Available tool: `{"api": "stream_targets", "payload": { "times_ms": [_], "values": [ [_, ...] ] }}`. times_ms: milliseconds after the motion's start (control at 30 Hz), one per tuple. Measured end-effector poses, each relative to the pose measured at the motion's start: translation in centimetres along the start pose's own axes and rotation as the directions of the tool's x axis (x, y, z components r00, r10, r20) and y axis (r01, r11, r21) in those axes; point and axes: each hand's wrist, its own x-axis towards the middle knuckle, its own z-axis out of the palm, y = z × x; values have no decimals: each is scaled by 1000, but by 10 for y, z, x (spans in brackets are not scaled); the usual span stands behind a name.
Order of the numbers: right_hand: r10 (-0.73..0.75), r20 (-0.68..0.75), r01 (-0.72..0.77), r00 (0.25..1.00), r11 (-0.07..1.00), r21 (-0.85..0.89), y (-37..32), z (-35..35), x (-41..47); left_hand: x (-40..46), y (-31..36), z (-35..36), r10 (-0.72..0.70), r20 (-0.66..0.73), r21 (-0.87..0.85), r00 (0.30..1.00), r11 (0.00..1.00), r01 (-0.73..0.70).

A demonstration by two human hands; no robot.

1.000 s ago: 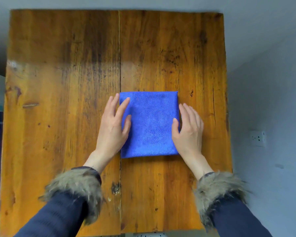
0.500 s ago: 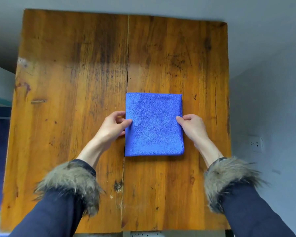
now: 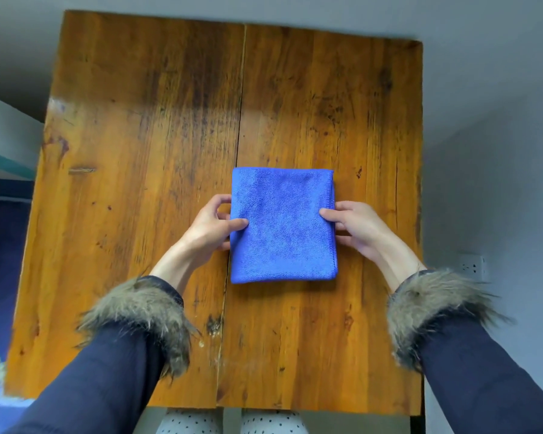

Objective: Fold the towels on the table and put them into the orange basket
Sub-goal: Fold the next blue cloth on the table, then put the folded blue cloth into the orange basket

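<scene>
A blue towel, folded into a neat rectangle, lies flat near the middle of the wooden table. My left hand pinches its left edge, thumb on top and fingers curled under. At the towel's right edge my right hand holds it the same way, thumb on top. The orange basket is not in view.
The table has a seam running down its middle. A grey floor and wall lie to the right, with a white wall socket. A dark blue floor area lies to the left. My knees in dotted fabric show below the table's near edge.
Both hands went from lying flat beside the towel to curling around its left and right edges. The towel stays in place on the table.
</scene>
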Motion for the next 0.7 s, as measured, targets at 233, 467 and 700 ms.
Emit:
{"api": "stream_targets", "payload": {
  "times_ms": [233, 467, 700],
  "values": [
    [-33, 67, 37, 997, 998, -50, -11, 24, -44, -50, -10, -28, -4, -3, -70, 1000, 998, 4],
    [-124, 198, 161, 972, 970, -184, -34, 103, -108, -135, -36, -99, 45, -156, -189, 987, 979, -75],
    [-177, 402, 325, 898, 884, -337, -37, 225, -173, -238, -97, -184, 54, -378, -355, 924, 914, -198]
  ]
}}
